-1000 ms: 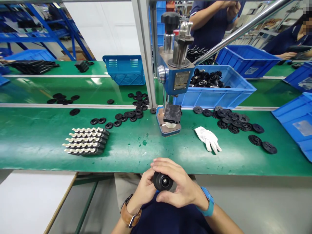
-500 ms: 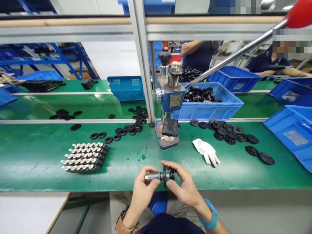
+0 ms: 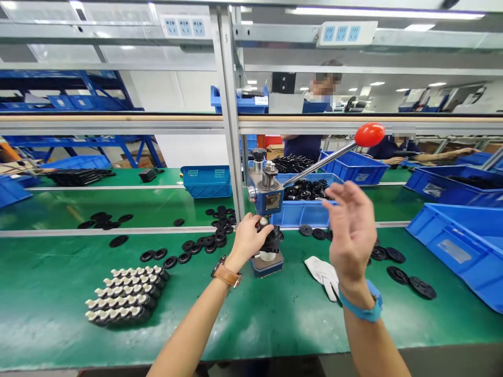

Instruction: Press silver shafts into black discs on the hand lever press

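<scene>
My left hand [image 3: 251, 238] has its fingers wrapped round a dark cylindrical part [image 3: 263, 222] with a pale tip, held upright at the black fixture block [image 3: 272, 243] of the hand press [image 3: 267, 191]. My fingers hide most of the part. Raised over the right side of the bench, my right hand [image 3: 349, 228] is open and slightly blurred, with nothing in it. Above it is the press lever's red knob [image 3: 369, 134], apart from the fingers. Below it lies a white glove [image 3: 323, 275], partly covered by the wrist.
At the left stand rows of black pieces with cream wavy tops [image 3: 126, 296]. Black rings [image 3: 184, 256] and larger black discs [image 3: 422, 287] are scattered on the green bench [image 3: 236, 324]. Blue bins [image 3: 463, 251] are behind and at right. A metal post [image 3: 230, 115] rises beside the press.
Both hands have left the bench's front edge. My left hand has carried the part forward to the press, while my right hand has let go and risen to the right. The view has tilted up.
</scene>
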`<state>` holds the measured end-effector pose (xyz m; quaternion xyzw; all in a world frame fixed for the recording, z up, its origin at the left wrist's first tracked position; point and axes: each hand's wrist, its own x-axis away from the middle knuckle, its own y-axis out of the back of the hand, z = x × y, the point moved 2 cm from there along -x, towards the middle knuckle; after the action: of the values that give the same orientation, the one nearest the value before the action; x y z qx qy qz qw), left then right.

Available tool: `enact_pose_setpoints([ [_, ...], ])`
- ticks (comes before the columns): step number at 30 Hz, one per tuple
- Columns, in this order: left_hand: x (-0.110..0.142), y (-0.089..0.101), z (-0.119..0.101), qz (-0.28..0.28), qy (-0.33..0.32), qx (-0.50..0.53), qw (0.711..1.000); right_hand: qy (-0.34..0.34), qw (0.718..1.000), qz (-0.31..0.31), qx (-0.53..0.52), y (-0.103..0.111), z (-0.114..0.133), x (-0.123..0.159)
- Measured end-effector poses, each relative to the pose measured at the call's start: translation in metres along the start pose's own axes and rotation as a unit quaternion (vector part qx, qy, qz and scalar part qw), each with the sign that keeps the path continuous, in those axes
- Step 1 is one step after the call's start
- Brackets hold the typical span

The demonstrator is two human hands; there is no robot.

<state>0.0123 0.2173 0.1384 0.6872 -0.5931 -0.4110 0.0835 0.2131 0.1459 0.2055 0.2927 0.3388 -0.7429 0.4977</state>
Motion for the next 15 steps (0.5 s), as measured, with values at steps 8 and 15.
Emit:
enact_pose_setpoints([
  [8,-0.001,-0.009,0.005,0.058,0.025,0.042,0.997,-0.018,0.985,0.001,-0.172,-0.021,0.019,-0.129],
  [15,-0.001,-0.009,0.005,0.064,0.033,0.053,0.996,-0.090,0.967,-0.032,-0.237,-0.031,0.021,-0.134],
])
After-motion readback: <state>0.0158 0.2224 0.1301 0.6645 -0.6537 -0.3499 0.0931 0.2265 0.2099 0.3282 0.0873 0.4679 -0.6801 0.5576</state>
